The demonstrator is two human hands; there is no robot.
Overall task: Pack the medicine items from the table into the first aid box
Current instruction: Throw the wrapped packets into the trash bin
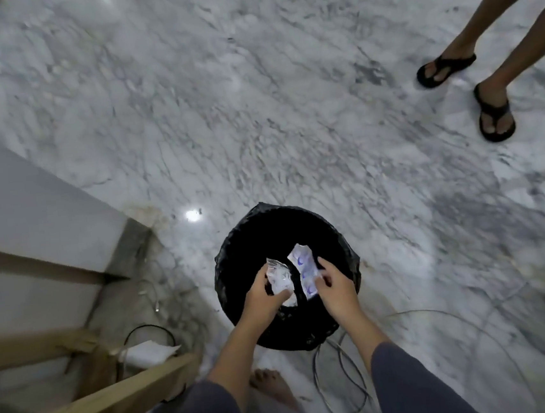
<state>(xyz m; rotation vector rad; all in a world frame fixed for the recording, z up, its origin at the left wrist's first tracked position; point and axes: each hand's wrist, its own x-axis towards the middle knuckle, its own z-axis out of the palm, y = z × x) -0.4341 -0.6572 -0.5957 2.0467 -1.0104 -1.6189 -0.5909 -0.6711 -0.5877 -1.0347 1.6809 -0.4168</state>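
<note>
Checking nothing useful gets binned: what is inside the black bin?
Only darkness shows inside the black bin; no contents can be made out. The left hand holds a crumpled packet and the right hand a blue-printed packet over the opening, hiding the near part.

No legible text. White wrapper pinched in right hand: blue curved marks, too blurred to read. Crumpled wrapper held in left hand: faint blue and red print, unreadable.
</note>
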